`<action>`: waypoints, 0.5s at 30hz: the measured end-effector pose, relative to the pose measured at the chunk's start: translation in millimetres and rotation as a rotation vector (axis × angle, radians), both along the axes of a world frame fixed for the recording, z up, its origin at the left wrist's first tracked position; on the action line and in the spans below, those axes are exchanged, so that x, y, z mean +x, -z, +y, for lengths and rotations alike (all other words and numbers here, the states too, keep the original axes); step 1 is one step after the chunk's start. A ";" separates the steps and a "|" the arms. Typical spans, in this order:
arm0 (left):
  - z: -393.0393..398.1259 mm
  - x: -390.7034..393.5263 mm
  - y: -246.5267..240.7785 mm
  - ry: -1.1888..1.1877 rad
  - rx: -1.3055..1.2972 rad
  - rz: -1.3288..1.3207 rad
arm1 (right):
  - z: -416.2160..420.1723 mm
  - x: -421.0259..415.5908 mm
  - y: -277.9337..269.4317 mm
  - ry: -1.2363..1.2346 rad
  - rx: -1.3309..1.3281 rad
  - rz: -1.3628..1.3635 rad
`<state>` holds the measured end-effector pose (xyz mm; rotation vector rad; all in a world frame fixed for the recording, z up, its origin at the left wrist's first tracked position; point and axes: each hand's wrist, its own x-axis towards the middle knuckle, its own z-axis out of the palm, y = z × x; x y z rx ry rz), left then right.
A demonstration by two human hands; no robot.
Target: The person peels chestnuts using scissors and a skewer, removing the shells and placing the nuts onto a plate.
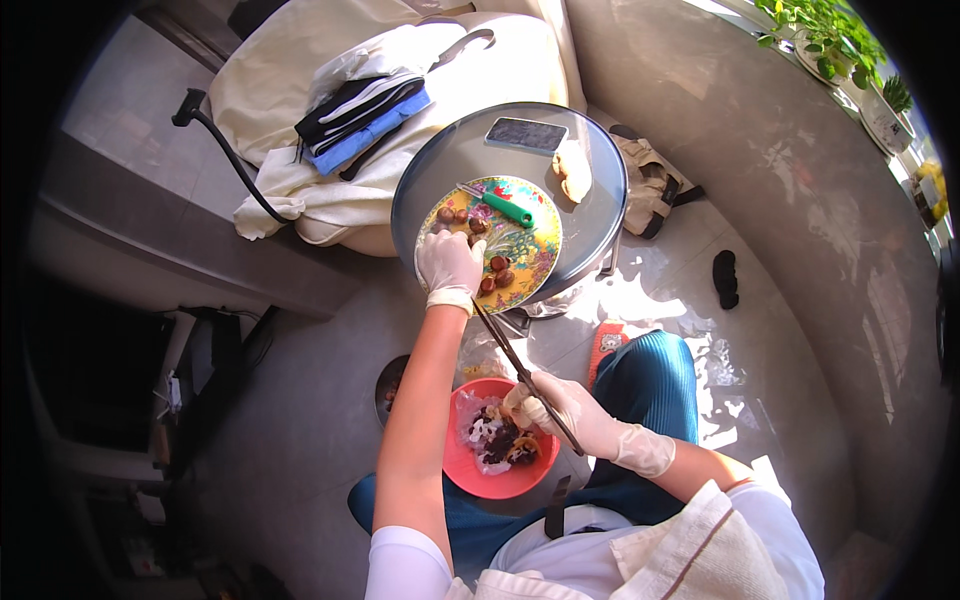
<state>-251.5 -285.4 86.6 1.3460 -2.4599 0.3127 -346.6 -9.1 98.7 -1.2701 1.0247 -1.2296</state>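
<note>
My left hand [452, 264], in a pale translucent glove, reaches over the left side of a flowered yellow plate [541, 251]. Its fingertips are at a group of brown chestnuts [478, 224]; whether they grip one is hidden. More chestnuts [499, 276] lie right of that hand. A small peeling knife with a green handle [510, 209] rests across the plate's upper part. Gloved too, my right hand [566, 414] holds a long, thin dark tool [514, 358] slanting up towards the plate. Below that hand sits a red bowl [501, 489] with plastic film, dark scraps and peel inside.
On the round glass-topped table [442, 161] lie a phone [527, 135] and a piece of ginger root [573, 172]. Folded clothes [367, 120] are on a cream-covered seat [517, 60]. A black phone-holder arm [232, 157] curves at left. A beige bag [646, 187] stands by the wall.
</note>
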 end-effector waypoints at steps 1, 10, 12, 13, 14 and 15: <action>-3.5 -3.2 2.6 -0.021 0.035 -0.018 | -1.0 1.3 3.1 0.017 -0.019 0.033; 9.7 4.1 -12.4 0.062 0.048 0.271 | -3.1 3.3 0.8 0.043 -0.046 0.116; 34.8 17.3 -17.2 0.109 0.263 0.636 | -3.0 0.7 3.9 0.044 -0.075 0.122; 51.5 23.8 -18.6 0.131 0.454 0.841 | -3.8 -1.7 5.9 0.046 -0.089 0.129; 70.3 31.7 -17.8 0.150 0.619 1.008 | -4.2 -4.7 8.1 0.047 -0.091 0.128; 87.5 46.9 -18.4 0.171 0.718 1.097 | -2.9 -3.8 6.5 0.033 -0.061 0.145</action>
